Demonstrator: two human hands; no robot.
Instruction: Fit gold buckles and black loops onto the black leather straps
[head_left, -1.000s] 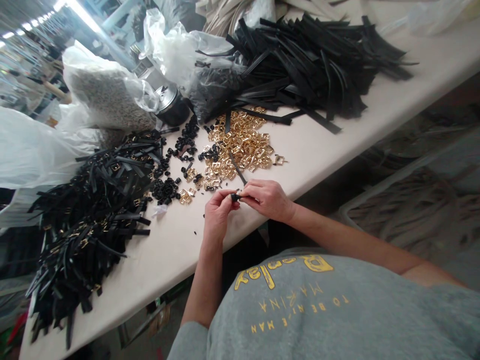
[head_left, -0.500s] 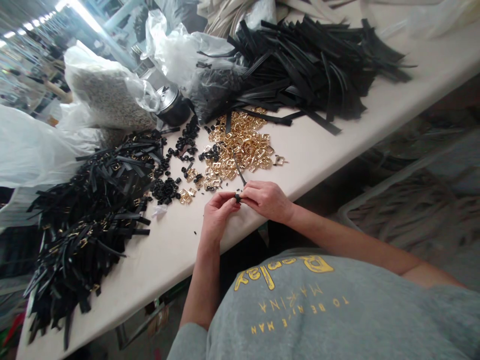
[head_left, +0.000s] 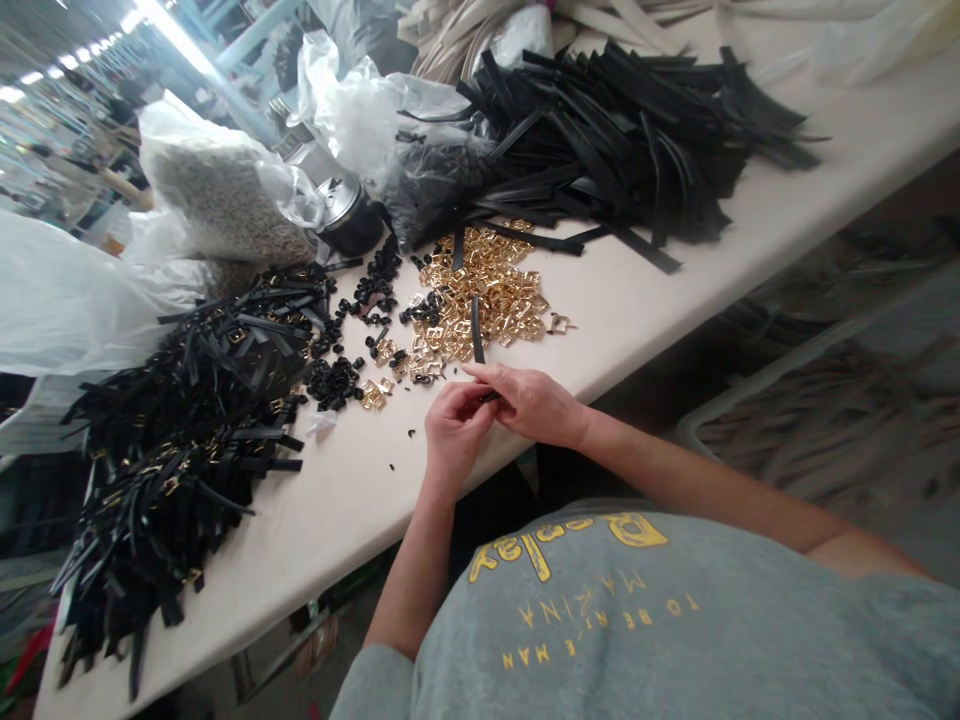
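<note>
A narrow black strap [head_left: 477, 330] sticks up from between my hands toward the pile of gold buckles [head_left: 487, 280]. My right hand [head_left: 541, 402] is closed on the strap, thumb and fingers pinched together. Against it, my left hand [head_left: 457, 425] is closed too, its fingertips meeting the right ones at a small dark part. My fingers hide most of that part, which may be the strap's lower end. Left of the buckles lie small black loops [head_left: 334, 383] in loose heaps.
Finished-looking straps with buckles [head_left: 180, 450] pile up at the table's left. A heap of plain black straps [head_left: 615, 140] lies at the back. Behind stand a metal can [head_left: 349, 215] and a plastic bag [head_left: 225, 180] of small pieces. The table's front edge runs diagonally below my hands.
My left hand has moved right, closer to the right hand. The strap now stands more upright and shows its broad face, and the dark piece at my fingertips is more hidden.
</note>
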